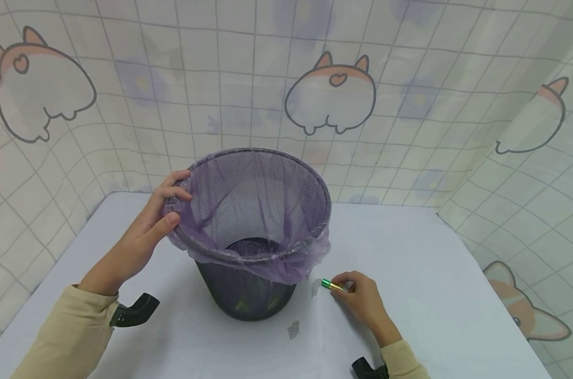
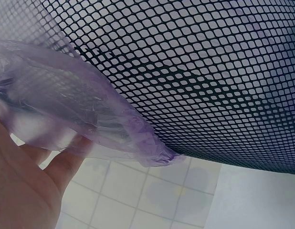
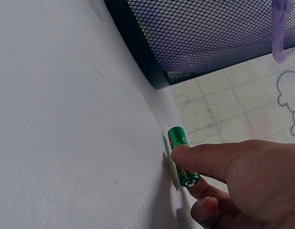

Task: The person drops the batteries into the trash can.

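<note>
A black mesh wastebasket (image 1: 248, 295) lined with a thin purple plastic bag (image 1: 286, 271) stands on the white table. At its left side my left hand (image 1: 149, 221) grips the bag-covered rim, fingers over the edge and thumb on the near side. In the left wrist view this hand (image 2: 33, 181) is up against the bag's folded-over edge (image 2: 90, 114). Right of the basket's base, my right hand (image 1: 359, 297) pinches a small green and gold battery (image 1: 331, 285) between thumb and fingers. The right wrist view shows the battery (image 3: 183, 157) close over the table, its metal nub facing the hand.
Two small grey scraps lie on the white table (image 1: 409, 263), one scrap (image 1: 293, 329) in front of the basket and another (image 1: 315, 287) beside the battery. A tile-patterned curtain (image 1: 248, 105) with cartoon dogs surrounds the table at the back and sides.
</note>
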`<state>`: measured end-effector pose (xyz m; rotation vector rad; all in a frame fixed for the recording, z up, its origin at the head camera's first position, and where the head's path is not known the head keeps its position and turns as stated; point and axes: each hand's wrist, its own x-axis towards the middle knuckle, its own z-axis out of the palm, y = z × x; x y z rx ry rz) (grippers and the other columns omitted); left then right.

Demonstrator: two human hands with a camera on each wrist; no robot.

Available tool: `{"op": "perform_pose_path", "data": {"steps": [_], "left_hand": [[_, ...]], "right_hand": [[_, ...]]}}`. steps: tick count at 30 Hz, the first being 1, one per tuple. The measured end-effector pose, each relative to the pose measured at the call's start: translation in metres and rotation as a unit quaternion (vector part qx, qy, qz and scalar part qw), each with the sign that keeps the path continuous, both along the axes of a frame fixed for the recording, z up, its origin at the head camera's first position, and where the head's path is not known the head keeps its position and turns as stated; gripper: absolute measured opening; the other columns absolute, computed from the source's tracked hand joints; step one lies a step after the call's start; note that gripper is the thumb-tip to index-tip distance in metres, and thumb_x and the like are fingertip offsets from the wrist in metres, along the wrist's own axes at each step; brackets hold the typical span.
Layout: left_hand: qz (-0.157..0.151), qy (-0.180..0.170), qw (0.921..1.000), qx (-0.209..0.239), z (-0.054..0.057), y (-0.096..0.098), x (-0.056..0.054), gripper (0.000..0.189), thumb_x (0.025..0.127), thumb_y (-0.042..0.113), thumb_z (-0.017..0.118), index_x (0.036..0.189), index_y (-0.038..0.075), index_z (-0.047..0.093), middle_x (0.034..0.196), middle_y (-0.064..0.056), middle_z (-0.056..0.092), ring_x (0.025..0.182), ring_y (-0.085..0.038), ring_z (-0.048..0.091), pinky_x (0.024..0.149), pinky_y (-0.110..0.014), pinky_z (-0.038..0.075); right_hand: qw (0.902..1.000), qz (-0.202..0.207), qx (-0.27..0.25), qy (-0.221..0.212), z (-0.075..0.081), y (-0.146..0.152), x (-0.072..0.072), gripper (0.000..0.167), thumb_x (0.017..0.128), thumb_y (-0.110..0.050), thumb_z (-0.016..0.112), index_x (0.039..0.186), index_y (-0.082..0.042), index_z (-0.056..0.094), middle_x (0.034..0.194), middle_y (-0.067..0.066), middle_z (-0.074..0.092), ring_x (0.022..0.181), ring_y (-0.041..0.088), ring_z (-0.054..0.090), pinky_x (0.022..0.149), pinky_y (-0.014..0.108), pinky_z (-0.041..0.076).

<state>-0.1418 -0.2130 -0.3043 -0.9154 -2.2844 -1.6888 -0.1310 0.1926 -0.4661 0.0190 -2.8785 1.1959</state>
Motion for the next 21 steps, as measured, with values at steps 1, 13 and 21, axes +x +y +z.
{"op": "perform_pose_path", "data": {"steps": [1,13,21], "left_hand": [[-0.001,0.001,1.0,0.0,0.0,0.0,0.0,0.03,0.098,0.011,0.039,0.126,0.0,0.039,0.159,0.0,0.016,0.15,-0.024,0.006,0.102,-0.08,0.001],[-0.007,0.0,0.9999,-0.011,-0.0009,-0.0019,-0.0008,0.031,0.098,0.008,0.036,0.126,-0.005,0.034,0.16,-0.001,0.013,0.15,-0.017,0.005,0.103,-0.08,0.0],[0.0,0.0,1.0,0.007,0.0003,0.0007,0.0001,0.029,0.098,0.012,0.04,0.125,0.001,0.041,0.159,-0.001,0.017,0.149,-0.023,0.007,0.103,-0.079,0.001]], "right_hand": [[1.0,0.0,0.0,0.001,0.0003,-0.0001,0.0002,0.018,0.078,-0.008,0.077,0.095,-0.012,0.073,0.092,0.001,0.068,0.064,0.008,0.046,0.056,0.02,0.037],[0.9999,-0.009,-0.004,0.013,0.0037,0.0006,0.0013,0.017,0.078,-0.009,0.078,0.094,-0.012,0.073,0.089,0.001,0.067,0.062,0.007,0.045,0.054,0.02,0.037],[0.9996,-0.002,-0.007,0.027,0.0093,0.0032,0.0018,0.017,0.078,-0.01,0.078,0.095,-0.013,0.073,0.09,0.002,0.067,0.06,0.006,0.041,0.053,0.02,0.035]]}}
